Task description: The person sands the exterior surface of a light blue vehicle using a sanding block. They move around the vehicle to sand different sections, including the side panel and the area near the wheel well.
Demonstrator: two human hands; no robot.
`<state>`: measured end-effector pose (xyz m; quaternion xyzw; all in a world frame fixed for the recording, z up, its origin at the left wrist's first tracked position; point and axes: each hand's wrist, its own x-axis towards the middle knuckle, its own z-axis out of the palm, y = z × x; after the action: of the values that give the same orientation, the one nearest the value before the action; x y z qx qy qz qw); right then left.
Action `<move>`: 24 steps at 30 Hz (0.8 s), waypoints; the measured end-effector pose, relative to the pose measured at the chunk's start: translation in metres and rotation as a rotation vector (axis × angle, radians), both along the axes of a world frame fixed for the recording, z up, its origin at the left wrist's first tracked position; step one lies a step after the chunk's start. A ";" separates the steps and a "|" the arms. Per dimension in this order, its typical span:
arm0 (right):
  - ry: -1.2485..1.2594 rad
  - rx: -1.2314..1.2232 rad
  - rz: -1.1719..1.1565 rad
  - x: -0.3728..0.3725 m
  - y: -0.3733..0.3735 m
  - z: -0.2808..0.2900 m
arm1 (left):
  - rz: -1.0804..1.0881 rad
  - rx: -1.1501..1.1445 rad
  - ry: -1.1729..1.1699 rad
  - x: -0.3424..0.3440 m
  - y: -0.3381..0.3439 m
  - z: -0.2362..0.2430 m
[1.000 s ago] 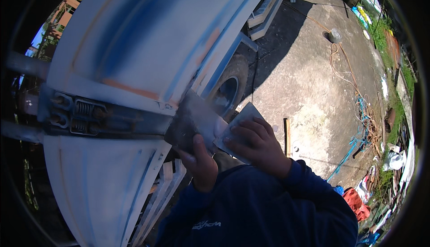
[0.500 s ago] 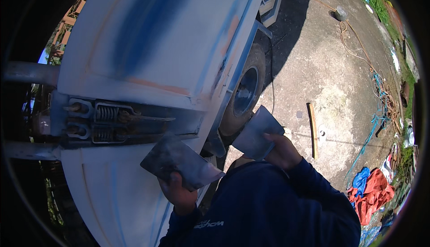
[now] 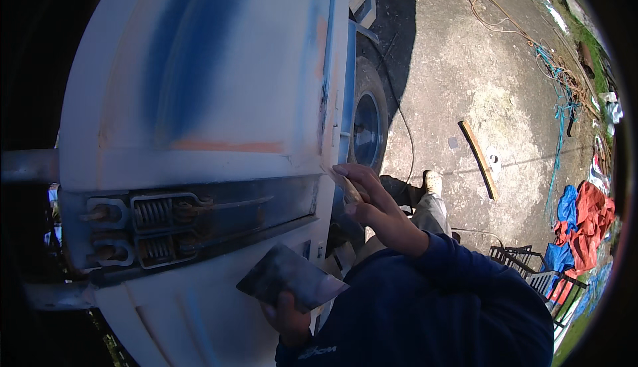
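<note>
A dark grey sandpaper sheet [image 3: 287,275] lies tilted in my left hand [image 3: 290,317], the thumb on its face and the fingers underneath, over the lower pale panel. My right hand [image 3: 385,214] pinches a second sandpaper piece [image 3: 343,186], seen nearly edge-on with a tan side showing. It is at the right edge of the large whitish vehicle panel [image 3: 246,118], which has blue and orange-brown patches; I cannot tell whether it touches. A dark recess with rusty springs [image 3: 154,214] and hooks separates the two panels.
A tyred wheel [image 3: 367,127] stands beyond the panel edge. On the concrete lie a wooden strip [image 3: 478,161], a hose, blue and tan ropes [image 3: 563,94], a red tarp [image 3: 593,217] and a black slatted rack [image 3: 522,260]. My shoe [image 3: 432,183] shows near the wheel.
My right hand has moved left and up to the panel edge, turning its sheet from face-on to edge-on. The left hand still holds its sheet, and the view has shifted.
</note>
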<state>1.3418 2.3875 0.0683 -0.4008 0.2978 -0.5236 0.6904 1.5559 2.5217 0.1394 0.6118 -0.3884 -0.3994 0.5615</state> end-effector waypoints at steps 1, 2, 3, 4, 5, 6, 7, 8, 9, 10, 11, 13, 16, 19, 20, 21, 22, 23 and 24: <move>0.240 -0.135 -0.094 0.014 -0.003 -0.001 | 0.002 0.004 -0.036 0.004 -0.002 -0.003; 0.311 -0.150 -0.134 0.027 -0.003 -0.002 | 0.013 0.005 -0.072 0.007 -0.001 -0.005; 0.387 -0.168 -0.176 0.038 -0.004 -0.005 | 0.021 0.000 -0.104 0.009 -0.002 -0.008; 0.464 -0.184 -0.217 0.046 -0.005 -0.008 | 0.008 0.017 -0.112 0.012 -0.003 -0.008; 0.473 -0.197 -0.242 0.051 -0.006 -0.009 | 0.003 0.030 -0.117 0.015 -0.003 -0.008; 0.484 -0.210 -0.267 0.055 -0.007 -0.011 | -0.002 0.044 -0.121 0.017 -0.003 -0.008; 0.494 -0.223 -0.292 0.059 -0.009 -0.013 | 0.012 0.054 -0.110 0.015 -0.006 -0.005; 0.483 -0.230 -0.299 0.061 -0.010 -0.014 | 0.032 0.062 -0.095 0.008 -0.008 -0.002; 0.473 -0.238 -0.306 0.062 -0.012 -0.015 | 0.051 0.069 -0.080 0.006 -0.010 0.000; 0.462 -0.245 -0.313 0.064 -0.013 -0.016 | 0.040 0.074 -0.075 0.008 -0.011 0.000; 0.465 -0.254 -0.321 0.065 -0.015 -0.017 | 0.028 0.076 -0.068 0.009 -0.012 -0.001; 0.470 -0.272 -0.335 0.067 -0.018 -0.017 | 0.008 0.086 -0.071 0.013 -0.013 -0.004; 0.480 -0.273 -0.361 0.070 -0.023 -0.020 | 0.007 0.100 -0.081 0.019 -0.007 -0.008; 0.469 -0.261 -0.392 0.079 -0.026 -0.023 | 0.024 0.107 -0.052 0.020 -0.006 -0.010; 0.471 -0.270 -0.402 0.082 -0.025 -0.023 | 0.025 0.109 -0.047 0.019 -0.007 -0.010; 0.473 -0.280 -0.412 0.085 -0.022 -0.024 | 0.026 0.110 -0.042 0.019 -0.008 -0.010; 0.476 -0.289 -0.424 0.086 -0.021 -0.024 | 0.030 0.116 -0.049 0.020 -0.008 -0.011; 0.466 -0.285 -0.389 0.083 -0.019 -0.024 | 0.037 0.120 -0.056 0.021 -0.008 -0.012; 0.456 -0.281 -0.355 0.077 -0.017 -0.022 | 0.043 0.125 -0.062 0.021 -0.007 -0.013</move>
<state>1.4190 2.3705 0.0459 -0.5411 0.4347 -0.5684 0.4417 1.5773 2.5146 0.1267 0.6660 -0.3667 -0.3915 0.5184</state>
